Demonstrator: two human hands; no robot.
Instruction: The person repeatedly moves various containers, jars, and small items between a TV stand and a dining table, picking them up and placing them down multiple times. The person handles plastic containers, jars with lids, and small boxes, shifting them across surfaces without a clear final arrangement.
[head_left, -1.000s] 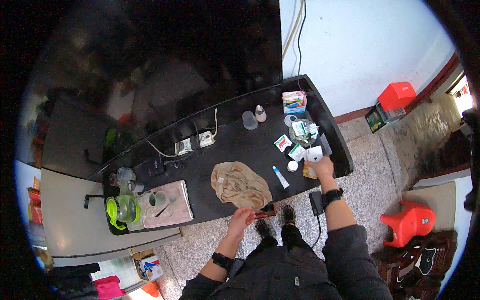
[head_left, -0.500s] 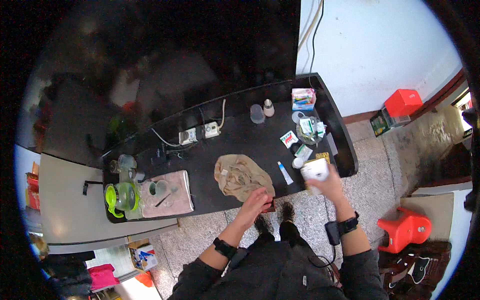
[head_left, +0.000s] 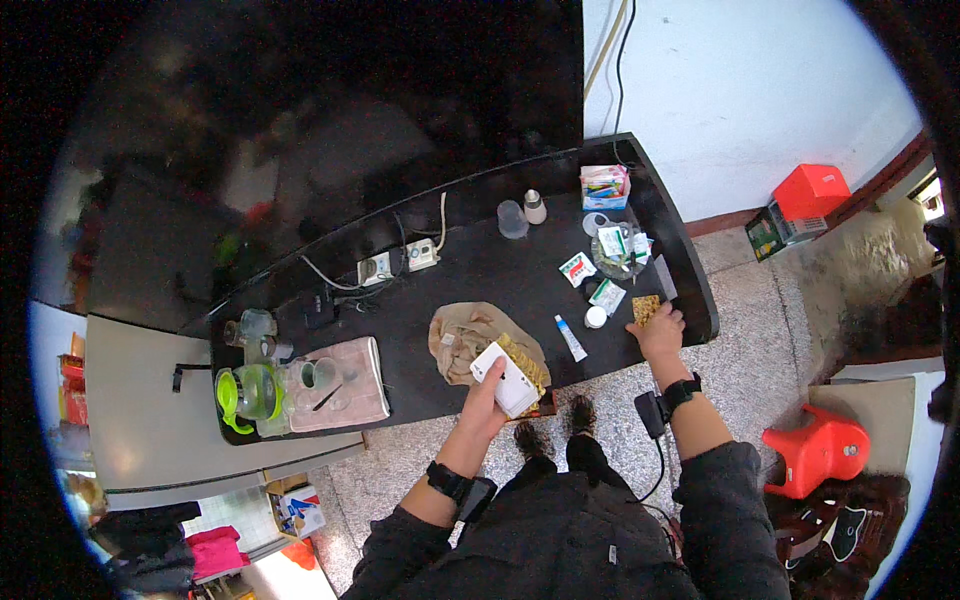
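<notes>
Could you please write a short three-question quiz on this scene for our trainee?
1. What is the left hand holding?
2. True or false: the pink towel lies to the left of the beige cloth.
3. Which is nearer the right hand: (a) the beige cloth or (b) the white and blue tube?

Key:
1. A stack of white and gold-patterned cards.
2. True.
3. b.

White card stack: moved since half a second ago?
Yes: leftward; the card stack, previously right of the tube, is now left of it, in the left hand.
</notes>
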